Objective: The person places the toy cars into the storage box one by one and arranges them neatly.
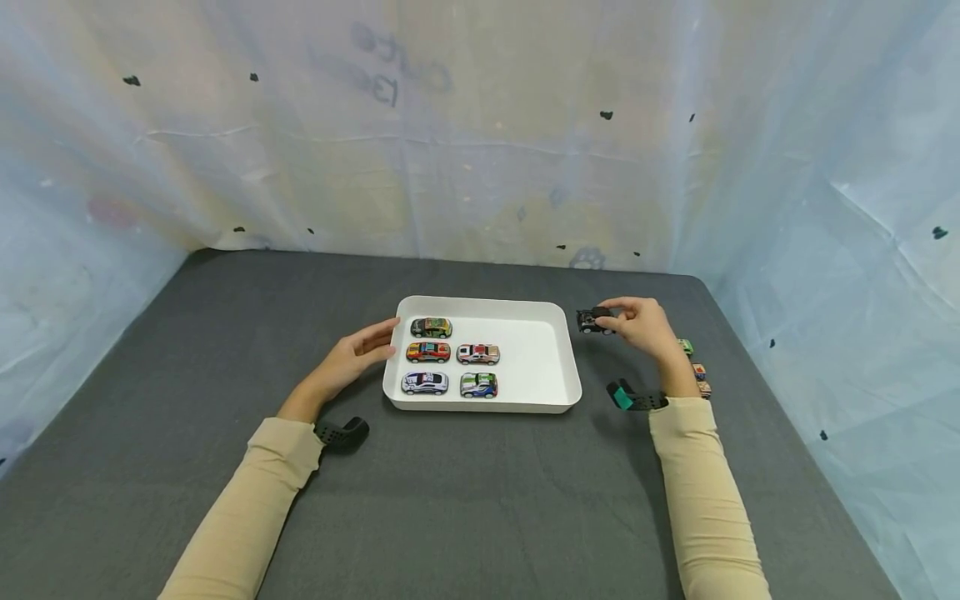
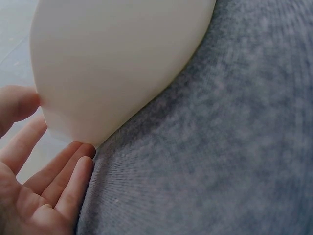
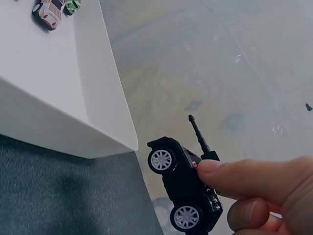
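My right hand [image 1: 639, 323] pinches a black toy car [image 1: 594, 322] between thumb and fingers, just beyond the right end of the white tray [image 1: 534, 358]. Silver wheels and a gun-like barrel stick out on this black toy car [image 3: 181, 188] in the right wrist view. My left hand [image 1: 352, 360] is at the tray's left end, its fingers fairly straight. In the left wrist view, the fingertips [image 2: 84, 148] touch the tray's outer wall [image 2: 117, 63]. Several colourful toy cars stand in the tray's left half, among them a red-orange car [image 1: 428, 352] and a white-and-blue car [image 1: 424, 382].
Beside my right forearm more small toy cars stand on the dark grey cloth, including a green car [image 1: 686, 346], partly hidden by the arm. The grey tabletop [image 1: 465, 492] is bordered by hanging plastic sheeting [image 1: 480, 167] at the back and sides.
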Available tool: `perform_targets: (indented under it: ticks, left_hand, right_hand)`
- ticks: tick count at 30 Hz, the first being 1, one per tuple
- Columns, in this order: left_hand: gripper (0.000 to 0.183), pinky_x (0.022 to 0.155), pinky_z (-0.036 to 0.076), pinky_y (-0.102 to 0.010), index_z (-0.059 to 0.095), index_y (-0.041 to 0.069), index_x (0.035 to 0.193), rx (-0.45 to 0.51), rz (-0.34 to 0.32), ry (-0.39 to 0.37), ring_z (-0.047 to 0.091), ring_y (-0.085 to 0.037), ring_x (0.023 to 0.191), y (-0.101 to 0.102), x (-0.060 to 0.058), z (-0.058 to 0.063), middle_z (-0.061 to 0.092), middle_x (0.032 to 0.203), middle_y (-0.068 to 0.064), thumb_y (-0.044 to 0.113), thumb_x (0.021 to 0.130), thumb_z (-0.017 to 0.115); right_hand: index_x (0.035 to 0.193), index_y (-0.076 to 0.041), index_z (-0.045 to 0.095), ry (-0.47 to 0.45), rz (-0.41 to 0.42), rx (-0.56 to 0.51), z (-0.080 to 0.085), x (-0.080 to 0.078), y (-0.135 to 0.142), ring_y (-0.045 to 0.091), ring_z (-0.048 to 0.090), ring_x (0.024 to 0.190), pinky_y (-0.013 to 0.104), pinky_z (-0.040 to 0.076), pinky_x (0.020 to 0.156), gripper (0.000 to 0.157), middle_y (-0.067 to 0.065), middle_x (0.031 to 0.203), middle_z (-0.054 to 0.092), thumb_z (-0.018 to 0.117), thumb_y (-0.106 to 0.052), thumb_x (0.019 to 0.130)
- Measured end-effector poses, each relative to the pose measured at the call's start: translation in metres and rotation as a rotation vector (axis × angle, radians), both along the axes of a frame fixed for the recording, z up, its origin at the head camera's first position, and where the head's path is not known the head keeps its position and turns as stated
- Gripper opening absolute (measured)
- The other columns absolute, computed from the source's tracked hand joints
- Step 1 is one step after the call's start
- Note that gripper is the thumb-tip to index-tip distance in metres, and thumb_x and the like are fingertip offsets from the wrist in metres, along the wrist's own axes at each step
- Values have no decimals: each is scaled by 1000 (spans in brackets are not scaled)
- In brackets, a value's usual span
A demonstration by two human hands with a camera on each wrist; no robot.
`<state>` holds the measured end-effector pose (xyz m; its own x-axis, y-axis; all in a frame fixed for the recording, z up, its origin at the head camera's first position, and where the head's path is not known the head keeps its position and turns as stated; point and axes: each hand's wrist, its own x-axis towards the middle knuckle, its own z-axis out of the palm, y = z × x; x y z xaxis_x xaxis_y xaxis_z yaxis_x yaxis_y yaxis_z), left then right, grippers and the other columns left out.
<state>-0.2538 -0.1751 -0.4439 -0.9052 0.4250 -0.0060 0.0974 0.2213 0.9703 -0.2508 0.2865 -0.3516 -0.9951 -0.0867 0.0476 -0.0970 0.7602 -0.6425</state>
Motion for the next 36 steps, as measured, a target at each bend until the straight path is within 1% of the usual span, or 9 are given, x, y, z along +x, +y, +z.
perform_targets:
  ticks: [7, 10, 15, 25, 32, 36]
  left_hand:
    - [61, 91, 43, -5, 32, 14, 152, 3, -4, 2, 37, -35, 142, 0, -1, -1, 32, 158, -14, 27, 98, 58]
    - [61, 91, 43, -5, 32, 14, 152, 11, -9, 4, 37, -35, 142, 1, -1, -1, 32, 158, -15, 26, 98, 57]
    - [61, 91, 43, -5, 32, 14, 152, 8, -8, 11, 36, -35, 142, 2, -1, -1, 33, 157, -15, 26, 98, 58]
    - [60, 91, 43, -4, 32, 11, 152, 17, -7, 13, 36, -36, 142, 3, -1, 1, 33, 157, -17, 23, 98, 57]
    - [60, 91, 43, -4, 32, 11, 152, 14, -7, 17, 36, -35, 142, 4, 0, 2, 33, 156, -18, 22, 98, 57]
    - [60, 91, 42, -4, 32, 12, 152, 11, -4, 15, 36, -35, 142, 4, 0, 2, 33, 157, -17, 23, 98, 57]
  right_hand:
    - [122, 1, 64, -21, 41, 5, 8, 0, -9, 5, 31, 39, 24, 28, 45, 38, -11, 44, 39, 67, -21, 91]
    - [122, -1, 65, -30, 47, 12, 9, -1, -14, 6, 31, 41, 23, 28, 46, 37, -11, 45, 40, 67, -22, 92]
    - [123, -3, 65, -42, 58, 23, 10, -3, -23, 7, 29, 43, 23, 27, 47, 37, -10, 46, 39, 67, -23, 91]
    - [120, 0, 66, -25, 119, 42, 9, -7, -48, 8, 29, 45, 23, 28, 50, 36, -8, 48, 38, 69, -20, 90]
    - [118, 0, 67, -25, 137, 52, 10, -10, -62, 9, 36, 49, 25, 33, 54, 34, -8, 50, 43, 69, -18, 89]
    - [117, 0, 68, -27, 158, 57, 9, -15, -70, 10, 34, 48, 25, 32, 53, 33, -8, 50, 41, 70, -18, 89]
